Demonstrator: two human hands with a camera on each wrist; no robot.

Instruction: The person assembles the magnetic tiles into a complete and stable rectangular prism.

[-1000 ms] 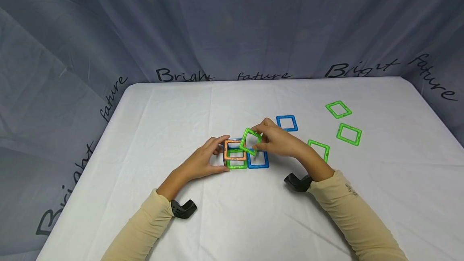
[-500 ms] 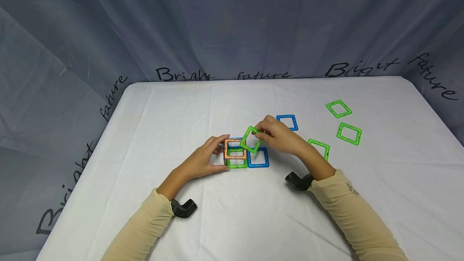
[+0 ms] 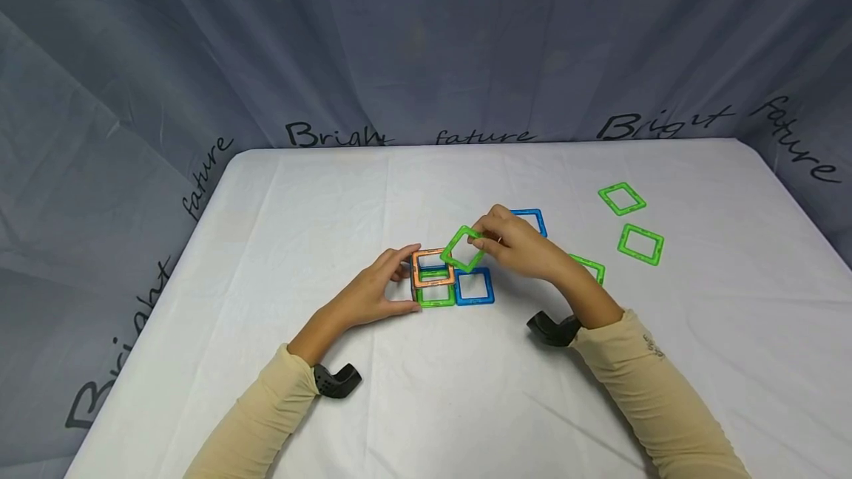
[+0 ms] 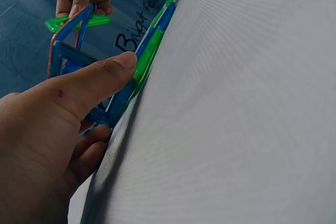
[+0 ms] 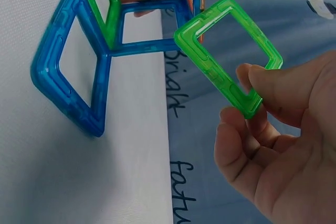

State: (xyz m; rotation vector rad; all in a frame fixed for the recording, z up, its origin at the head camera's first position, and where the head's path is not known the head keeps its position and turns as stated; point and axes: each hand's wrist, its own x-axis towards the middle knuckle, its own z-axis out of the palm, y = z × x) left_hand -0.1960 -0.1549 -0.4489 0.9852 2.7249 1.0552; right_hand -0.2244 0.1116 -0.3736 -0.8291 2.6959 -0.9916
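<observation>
My left hand (image 3: 369,293) holds a small box of square magnetic tiles at its left side, thumb at the near edge and fingers behind. An orange tile (image 3: 433,285) lies across the box's top, slightly askew; a blue tile (image 5: 144,47) stands upright in it. At the base is a green tile (image 3: 435,303), and a flat blue tile (image 3: 490,287) adjoins it on the right. My right hand (image 3: 522,246) pinches a loose green tile (image 5: 210,69) by one corner between thumb and fingers. That tile is raised and tilted near the orange tile's right corner; whether they touch, I cannot tell.
Two green tiles, a far one (image 3: 622,211) and a nearer one (image 3: 640,257), lie at the right on the white tablecloth (image 3: 319,198). Partly hidden by the right arm are another green tile (image 3: 601,273) and a blue tile (image 3: 542,224). A grey curtain (image 3: 426,58) hangs behind.
My right hand has moved slightly up and to the right with the green tile. The orange tile has shifted up a little and become skewed. My left hand stays in place.
</observation>
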